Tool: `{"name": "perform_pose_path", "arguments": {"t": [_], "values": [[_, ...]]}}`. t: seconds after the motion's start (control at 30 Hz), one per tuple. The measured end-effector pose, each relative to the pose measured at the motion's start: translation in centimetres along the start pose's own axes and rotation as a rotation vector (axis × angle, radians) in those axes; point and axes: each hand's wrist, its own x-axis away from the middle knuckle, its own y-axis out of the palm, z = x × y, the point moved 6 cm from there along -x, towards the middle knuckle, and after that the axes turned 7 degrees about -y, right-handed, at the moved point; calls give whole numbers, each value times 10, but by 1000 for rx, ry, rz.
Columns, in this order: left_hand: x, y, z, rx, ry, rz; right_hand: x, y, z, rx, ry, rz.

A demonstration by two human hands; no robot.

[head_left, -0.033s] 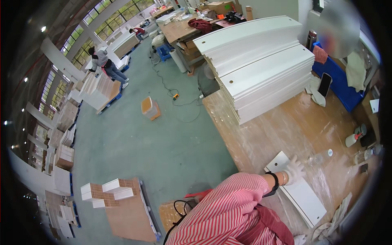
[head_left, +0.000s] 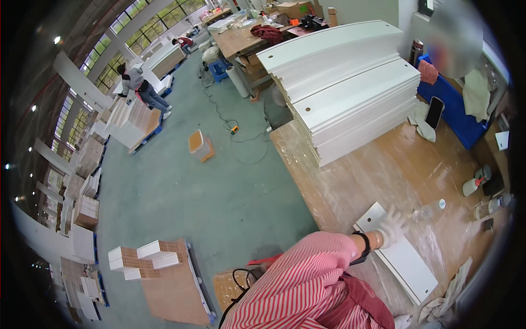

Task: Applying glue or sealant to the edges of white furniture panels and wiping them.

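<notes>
Down at the lower edge, we caught just a sliver of our right hand [head_left: 402,322], white-gloved and mostly cut off, so we could not tell how its fingers stood. Just above it, look, there was our left hand [head_left: 391,227], out of a red-and-white striped sleeve [head_left: 312,263], gloved in white, fingers spread wide and blurred! Under it we had the long, flat white panel [head_left: 406,267], lying slantwise on the brown table [head_left: 392,156]; whether the palm pressed on it, we could not tell. Near the fingertips lay a clear plastic bottle [head_left: 423,214]. Farther up the table, what a pile: we saw tall, stepped stacks of white panels [head_left: 356,112], and to their right a black phone [head_left: 435,112] on a pale cloth [head_left: 421,123]. Beyond the table edge, on the green floor [head_left: 241,192], stood a squarish, translucent plastic tub [head_left: 203,147], and well past that we spotted a grey-topped co-worker [head_left: 136,82] beside a pallet load of boards [head_left: 131,123].
</notes>
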Motion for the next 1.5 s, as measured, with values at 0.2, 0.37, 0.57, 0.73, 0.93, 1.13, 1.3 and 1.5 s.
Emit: {"name": "perform_pose_path", "arguments": {"t": [0.2,0.37,0.57,0.73,0.93,1.13,1.3,1.5], "values": [[51,5,-33,108,-199,162,-4,31,-67,-507,-409,165],[48,7,-33,81,-181,172,32,106,-155,-126,-638,-234],[52,1,-33,39,-164,220,-36,38,-71,253,-364,65],[53,-1,-30,44,-167,249,-60,7,-39,-262,-323,208],[52,-9,-28,39,-150,276,36,88,-142,-104,-913,-46],[52,-7,-28,40,-160,251,-80,12,-9,162,-277,-5],[51,0,-28,20,-159,255,-64,12,-25,-197,-326,73],[50,-1,-27,11,-170,258,27,56,-139,-142,-947,-87]]}}
